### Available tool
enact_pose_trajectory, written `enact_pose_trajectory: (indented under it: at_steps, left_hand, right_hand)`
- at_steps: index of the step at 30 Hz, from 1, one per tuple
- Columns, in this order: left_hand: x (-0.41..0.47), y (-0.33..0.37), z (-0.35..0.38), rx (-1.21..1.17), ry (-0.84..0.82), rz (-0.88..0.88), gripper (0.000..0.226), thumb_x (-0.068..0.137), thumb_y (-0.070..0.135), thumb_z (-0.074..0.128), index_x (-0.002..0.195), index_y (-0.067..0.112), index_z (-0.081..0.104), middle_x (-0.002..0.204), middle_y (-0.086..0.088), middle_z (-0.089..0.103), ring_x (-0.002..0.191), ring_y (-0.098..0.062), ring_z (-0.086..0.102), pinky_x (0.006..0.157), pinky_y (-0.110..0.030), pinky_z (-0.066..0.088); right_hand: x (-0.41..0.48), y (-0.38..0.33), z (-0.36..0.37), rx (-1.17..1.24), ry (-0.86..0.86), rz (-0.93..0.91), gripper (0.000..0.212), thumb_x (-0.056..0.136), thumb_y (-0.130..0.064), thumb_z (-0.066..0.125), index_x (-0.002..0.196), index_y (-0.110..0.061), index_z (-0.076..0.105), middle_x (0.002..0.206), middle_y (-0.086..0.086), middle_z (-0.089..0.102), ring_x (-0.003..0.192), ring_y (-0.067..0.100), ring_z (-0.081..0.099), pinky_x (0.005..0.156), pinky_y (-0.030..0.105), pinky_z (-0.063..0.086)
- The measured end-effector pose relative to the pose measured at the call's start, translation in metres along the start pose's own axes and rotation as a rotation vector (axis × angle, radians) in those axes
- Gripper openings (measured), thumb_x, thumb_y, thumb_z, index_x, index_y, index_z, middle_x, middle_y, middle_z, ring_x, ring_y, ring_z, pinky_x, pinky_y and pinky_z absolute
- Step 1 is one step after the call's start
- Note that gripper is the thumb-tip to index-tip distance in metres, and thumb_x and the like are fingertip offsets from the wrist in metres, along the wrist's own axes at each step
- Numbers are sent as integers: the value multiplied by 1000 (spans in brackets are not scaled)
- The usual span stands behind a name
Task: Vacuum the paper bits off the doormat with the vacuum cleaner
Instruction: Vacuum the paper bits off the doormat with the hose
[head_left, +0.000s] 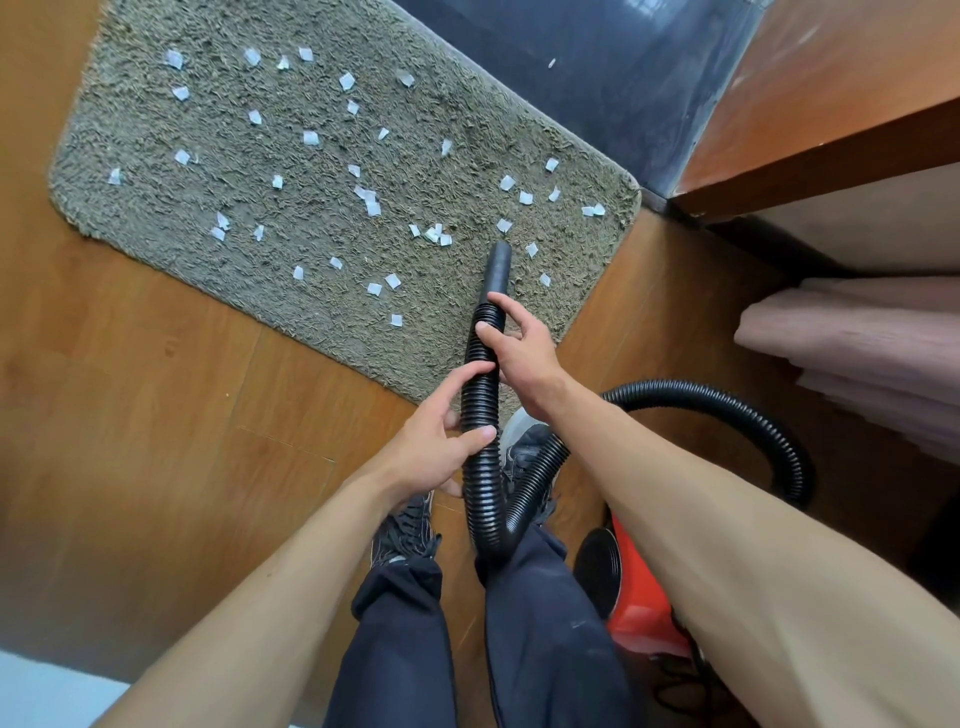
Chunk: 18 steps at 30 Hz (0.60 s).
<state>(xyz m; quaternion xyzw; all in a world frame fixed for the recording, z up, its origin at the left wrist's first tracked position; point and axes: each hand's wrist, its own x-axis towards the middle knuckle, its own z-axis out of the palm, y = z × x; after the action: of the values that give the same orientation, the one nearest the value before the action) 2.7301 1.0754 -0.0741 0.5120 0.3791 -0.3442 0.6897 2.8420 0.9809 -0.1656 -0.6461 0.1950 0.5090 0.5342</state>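
We hold the black hose (480, 415) in both hands so the stiff nozzle (498, 267) can be steered. The right hand (522, 351) grips the ribbed part just behind the nozzle, its fingers (493, 332) wrapped round it, which gives us aim. The left hand (441, 444) grips nearer to us, fingers (470, 370) and thumb curled round the hose, taking its weight and slack.

The nozzle points away from us over the near right part of the doormat (249, 291). We cannot tell whether its mouth touches the pile.

The paper bits (310, 137) lie scattered over nearly the whole doormat, the closest ones just beside the nozzle tip, the rest spreading far and left. We judge the cleaning to be barely begun, with this near right corner a sensible starting place.

The vacuum cleaner (639, 608) sits on the wooden floor (156, 426) at near right, beside our right leg, so the hose loops round and reaches the doormat without pulling the machine
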Motion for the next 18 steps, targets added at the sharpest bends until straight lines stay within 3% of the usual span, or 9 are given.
enact_pose_trajectory:
  at_steps: [5, 10, 15, 18]
  left_hand:
    - [7, 8, -5, -18, 10, 11, 62, 97, 11, 57, 134, 58, 39, 95, -2, 66, 84, -18, 69, 69, -60, 59]
    - [15, 16, -6, -20, 6, 26, 63, 97, 9, 57, 133, 57, 41, 87, 4, 65, 77, -14, 67, 65, -53, 61]
    - [13, 16, -3, -19, -16, 6, 63, 97, 10, 57, 136, 57, 40, 94, 2, 66, 83, -18, 68, 68, -59, 59]
    - [8, 15, 1, -11, -44, -11, 63, 97, 10, 56, 136, 57, 40, 98, 0, 66, 85, -18, 68, 69, -60, 59]
  right_hand:
    - [10, -11, 6, -12, 2, -14, 46, 93, -4, 59, 135, -23, 53, 103, 20, 62, 86, 25, 61, 79, 40, 56]
    - [15, -22, 0, 10, 6, 3, 48, 94, -3, 58, 138, -21, 52, 102, 16, 64, 86, 24, 62, 75, 36, 56]
    - [9, -20, -4, 19, 28, 22, 47, 94, -5, 59, 138, -22, 51, 97, 13, 64, 81, 21, 63, 67, 32, 55]
    - [1, -13, -8, 53, 47, 45, 47, 95, -5, 59, 137, -24, 51, 99, 12, 65, 84, 20, 64, 71, 34, 56]
